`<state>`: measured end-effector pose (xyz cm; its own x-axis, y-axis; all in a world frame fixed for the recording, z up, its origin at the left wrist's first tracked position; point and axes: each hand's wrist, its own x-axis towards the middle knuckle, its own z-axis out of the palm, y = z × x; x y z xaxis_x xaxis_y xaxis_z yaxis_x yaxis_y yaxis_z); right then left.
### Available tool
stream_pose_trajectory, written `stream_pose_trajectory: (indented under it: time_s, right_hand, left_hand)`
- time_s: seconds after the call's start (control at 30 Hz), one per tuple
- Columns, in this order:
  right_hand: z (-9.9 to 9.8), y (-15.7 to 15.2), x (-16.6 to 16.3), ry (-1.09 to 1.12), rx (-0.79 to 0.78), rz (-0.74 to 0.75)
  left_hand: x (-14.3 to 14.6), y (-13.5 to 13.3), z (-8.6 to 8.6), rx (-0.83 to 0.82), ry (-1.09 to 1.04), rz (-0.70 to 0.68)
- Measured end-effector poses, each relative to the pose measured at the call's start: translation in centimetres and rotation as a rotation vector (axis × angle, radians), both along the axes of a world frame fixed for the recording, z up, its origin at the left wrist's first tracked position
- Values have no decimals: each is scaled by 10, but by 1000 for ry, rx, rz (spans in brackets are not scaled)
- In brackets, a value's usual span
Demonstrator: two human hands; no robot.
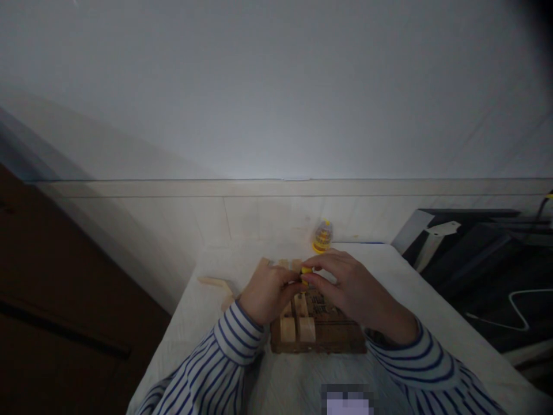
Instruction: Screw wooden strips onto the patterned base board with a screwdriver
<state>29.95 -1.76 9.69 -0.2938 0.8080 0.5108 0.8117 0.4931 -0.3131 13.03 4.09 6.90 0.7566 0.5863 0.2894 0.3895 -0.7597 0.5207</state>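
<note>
Above a brown cardboard box (341, 333), both of my hands meet at a small yellow-handled screwdriver (306, 270). My right hand (345, 282) pinches its yellow handle between thumb and fingers. From the other side, my left hand (265, 291) closes thumb and forefinger on its dark end, which the fingertips largely hide. Pale wooden pieces (307, 329) lie on the left part of the box, below my hands. Further wood ends (283, 263) show at its far edge. Dark print on the box is partly covered by my right hand.
A clear, yellow-based cone-shaped case (322, 236) stands behind my right hand, near the wall. An angled wooden piece (216, 282) lies left on the white-covered table (185, 323). Dark panels and a white cable (522, 311) are at right, a brown wooden door (64, 300) at left.
</note>
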Motion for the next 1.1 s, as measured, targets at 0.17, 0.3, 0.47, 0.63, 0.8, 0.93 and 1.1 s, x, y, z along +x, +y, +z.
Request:
stream_pose_trajectory:
  time_s: [0.17, 0.3, 0.47, 0.63, 0.8, 0.93, 1.1]
  right_hand:
    - [0, -1, 0, -1, 0, -10]
    - [0, -1, 0, 3, 10, -11]
    - [0, -1, -1, -5, 8, -24]
    - [-2, -1, -3, 37, 12, -8]
    - [-1, -1, -3, 108, -27, 48]
    - [1, -1, -4, 105, -50, 100]
    - [0, 0, -3, 79, -33, 82]
  left_hand:
    - [-1, -1, 1, 48, 35, -4]
    - [0, -2, 1, 38, 21, 4]
    - [2, -1, 0, -3, -1, 71]
    - [2, 0, -1, -77, -33, 90]
    - [0, 0, 0, -110, -32, 63]
    - [0, 1, -3, -88, -58, 34]
    - [0, 3, -2, -84, -56, -3]
